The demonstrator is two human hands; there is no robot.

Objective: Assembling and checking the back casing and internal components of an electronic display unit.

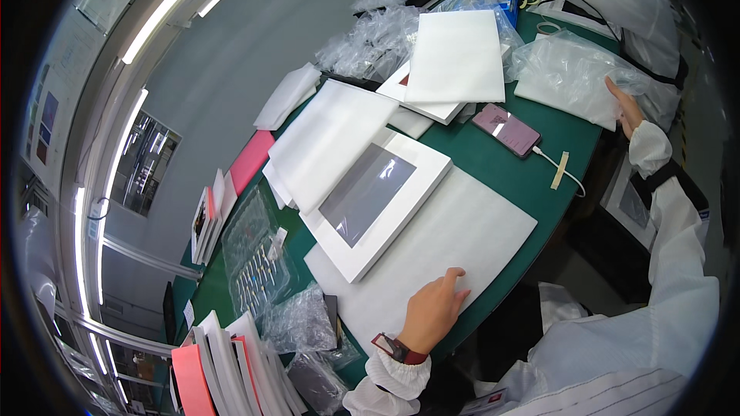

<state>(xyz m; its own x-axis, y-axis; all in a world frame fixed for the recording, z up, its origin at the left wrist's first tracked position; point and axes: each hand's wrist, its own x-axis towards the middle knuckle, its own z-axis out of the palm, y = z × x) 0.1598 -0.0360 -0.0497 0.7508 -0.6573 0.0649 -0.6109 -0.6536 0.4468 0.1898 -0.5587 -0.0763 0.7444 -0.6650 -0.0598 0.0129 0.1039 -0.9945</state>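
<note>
My left hand [435, 310], with a dark watch at the wrist, hovers over or rests on a large white foam sheet [478, 219]. Its index finger and thumb are apart, and nothing shows between them. Partly on that sheet lies a white frame with a grey panel [366, 194]; another white foam sheet [331, 142] overlaps its upper left side. Out to the right, my right hand [630, 108] has its fingers stretched at the edge of a stack of clear plastic bags [578, 69]. Some of its fingers are hard to make out.
A pink phone [506, 129] with a white cable [559, 166] lies between my hands. More foam [456, 58] and crumpled plastic [366, 42] cover the table's back. Small pens or tools [258, 277] lie left, near upright boards [231, 362]. A co-worker [617, 8] works at far right.
</note>
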